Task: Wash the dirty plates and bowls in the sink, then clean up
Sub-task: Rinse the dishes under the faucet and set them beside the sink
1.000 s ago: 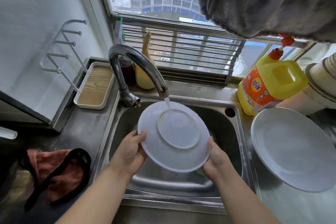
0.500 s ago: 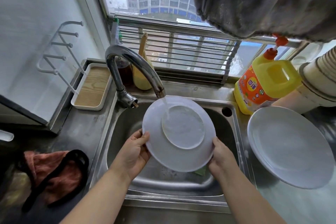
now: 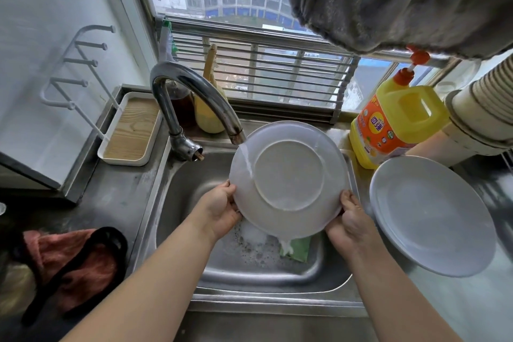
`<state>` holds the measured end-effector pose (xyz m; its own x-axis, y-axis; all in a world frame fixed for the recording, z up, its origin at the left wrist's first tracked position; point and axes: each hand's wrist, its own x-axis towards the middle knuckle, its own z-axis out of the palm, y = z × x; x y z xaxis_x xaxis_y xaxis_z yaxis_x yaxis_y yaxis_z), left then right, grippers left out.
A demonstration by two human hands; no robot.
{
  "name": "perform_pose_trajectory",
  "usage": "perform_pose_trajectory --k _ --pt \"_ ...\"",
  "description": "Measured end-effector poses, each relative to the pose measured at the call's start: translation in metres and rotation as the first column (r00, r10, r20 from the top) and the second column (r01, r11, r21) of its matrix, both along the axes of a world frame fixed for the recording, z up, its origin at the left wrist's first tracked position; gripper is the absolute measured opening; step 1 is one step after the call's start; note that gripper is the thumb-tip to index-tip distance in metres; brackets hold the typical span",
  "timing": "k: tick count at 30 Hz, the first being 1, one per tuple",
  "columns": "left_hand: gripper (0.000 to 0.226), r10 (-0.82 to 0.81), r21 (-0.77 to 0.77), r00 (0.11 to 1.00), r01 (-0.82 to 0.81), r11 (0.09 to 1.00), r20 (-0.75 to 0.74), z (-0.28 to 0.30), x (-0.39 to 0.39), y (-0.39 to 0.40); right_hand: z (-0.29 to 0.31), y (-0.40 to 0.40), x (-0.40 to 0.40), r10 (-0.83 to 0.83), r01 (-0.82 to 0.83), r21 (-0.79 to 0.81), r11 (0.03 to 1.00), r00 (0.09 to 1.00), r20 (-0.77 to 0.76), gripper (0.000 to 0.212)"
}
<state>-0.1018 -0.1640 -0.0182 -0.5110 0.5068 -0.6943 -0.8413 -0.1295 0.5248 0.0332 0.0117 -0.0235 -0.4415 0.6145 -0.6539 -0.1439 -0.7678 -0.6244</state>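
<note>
Rinsing: both hands, left hand [image 3: 222, 209] and right hand [image 3: 351, 223], grip plate [image 3: 288, 178] under faucet [image 3: 194, 97].
Done: clean plate [image 3: 433, 214] on bench's right edge.
Left: cleanup, foam in sink [image 3: 177, 203].

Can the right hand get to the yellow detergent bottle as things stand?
Probably not yet: the right hand grips the white round plate under the tap. The yellow plastic detergent bottle stands on the counter past it, nothing between; it must free up first.

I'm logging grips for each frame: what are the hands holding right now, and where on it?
Both hold one white plate, underside up, under the tap: the left hand grips its left rim, the right hand its lower right rim.
</note>
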Motion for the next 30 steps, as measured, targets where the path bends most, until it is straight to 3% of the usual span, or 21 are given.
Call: perform_pose_trajectory --k 10,18,22,24,27,30 --pt "0.030 0.073 -0.055 0.997 -0.072 0.996 0.020 -0.013 0.003 0.012 -0.005 -0.007 0.019 0.035 -0.036 0.026 0.999 0.998 0.044 0.025" --pt "0.031 -0.063 -0.192 0.998 0.066 0.979 0.024 -0.017 0.006 -0.008 -0.004 -0.013 0.022 0.064 -0.073 0.061 0.995 0.987 0.145 0.023" --pt "0.027 -0.094 -0.196 0.994 0.103 0.975 0.057 -0.017 0.012 -0.019 0.003 -0.016 0.024 0.085 -0.104 0.070 0.992 0.969 0.233 0.007" --pt "0.025 -0.117 -0.185 0.992 0.125 0.975 0.053 -0.013 0.014 -0.025 0.004 -0.018 0.024 0.120 -0.139 0.055 0.989 0.957 0.263 0.009" --pt "0.023 -0.147 -0.182 0.989 0.145 0.973 0.001 -0.006 0.017 -0.036 -0.001 -0.021 0.023 0.132 -0.142 0.015 0.990 0.951 0.278 0.030" --pt "0.022 -0.132 -0.179 0.990 0.121 0.976 -0.051 0.001 0.019 -0.051 -0.004 -0.028 0.019 0.168 -0.157 -0.062 0.986 0.947 0.273 0.028"
